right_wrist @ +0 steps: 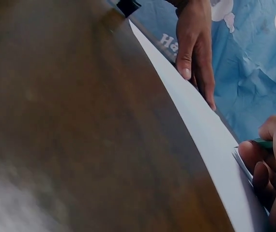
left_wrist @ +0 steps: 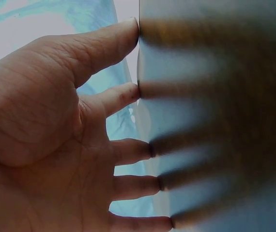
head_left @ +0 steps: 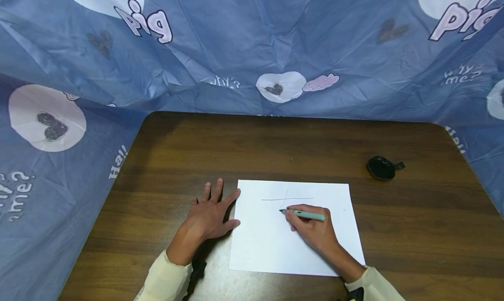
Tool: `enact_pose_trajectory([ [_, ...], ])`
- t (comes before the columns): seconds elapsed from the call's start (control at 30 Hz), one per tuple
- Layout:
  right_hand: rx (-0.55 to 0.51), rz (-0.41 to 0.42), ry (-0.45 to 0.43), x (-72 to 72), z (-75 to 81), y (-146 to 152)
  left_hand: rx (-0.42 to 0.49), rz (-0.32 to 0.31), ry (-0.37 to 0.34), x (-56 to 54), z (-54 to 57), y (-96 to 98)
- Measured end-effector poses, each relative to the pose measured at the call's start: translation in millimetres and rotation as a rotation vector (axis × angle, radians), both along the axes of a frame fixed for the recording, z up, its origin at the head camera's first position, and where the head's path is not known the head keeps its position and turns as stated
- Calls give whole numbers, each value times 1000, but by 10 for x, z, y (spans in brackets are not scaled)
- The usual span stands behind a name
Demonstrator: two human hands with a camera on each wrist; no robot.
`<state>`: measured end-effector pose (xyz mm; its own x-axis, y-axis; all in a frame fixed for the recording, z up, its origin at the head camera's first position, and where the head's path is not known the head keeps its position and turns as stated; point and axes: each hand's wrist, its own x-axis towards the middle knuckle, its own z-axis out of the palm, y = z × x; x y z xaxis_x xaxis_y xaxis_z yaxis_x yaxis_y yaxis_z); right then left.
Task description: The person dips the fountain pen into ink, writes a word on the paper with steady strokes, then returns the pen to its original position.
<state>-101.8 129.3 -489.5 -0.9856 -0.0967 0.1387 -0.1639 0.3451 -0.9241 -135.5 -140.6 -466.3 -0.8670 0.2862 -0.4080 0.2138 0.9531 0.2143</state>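
Observation:
A white sheet of paper (head_left: 260, 244) lies on the wooden table, bearing a long horizontal line crossed by a shorter slanted stroke near its top. My right hand (head_left: 315, 231) pinches a pale green pen (head_left: 311, 215), its dark nib on the paper at the lower end of the slanted stroke. The pen (right_wrist: 264, 143) is mostly hidden by the fingers in the right wrist view. My left hand (head_left: 210, 215) lies with fingers spread at the sheet's left edge, thumb and index fingertips right at that edge. In the left wrist view, the left hand's fingertips (left_wrist: 128, 92) press on the tabletop.
A small round black object with a short tab (head_left: 381, 168) lies on the table (head_left: 299, 152) to the right beyond the paper. Blue printed cloth (head_left: 236, 43) hangs behind the table and down its left side.

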Motion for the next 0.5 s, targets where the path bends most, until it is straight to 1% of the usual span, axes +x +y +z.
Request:
enact_pose_trajectory([
  [0.1,18,6,-11,8,-49,-10,3,0,2,-1,-6,1],
  [0.27,45,4,-28,0,-214,1,5,0,4,-2,-11,-1],
  [0.33,37,8,-24,1,-251,5,5,1,3,-5,-11,-1],
  [0.4,30,16,-10,11,-243,-2,3,3,0,-9,-10,1],
  [0.5,13,27,12,38,-164,-25,2,5,-6,-21,-19,1],
])
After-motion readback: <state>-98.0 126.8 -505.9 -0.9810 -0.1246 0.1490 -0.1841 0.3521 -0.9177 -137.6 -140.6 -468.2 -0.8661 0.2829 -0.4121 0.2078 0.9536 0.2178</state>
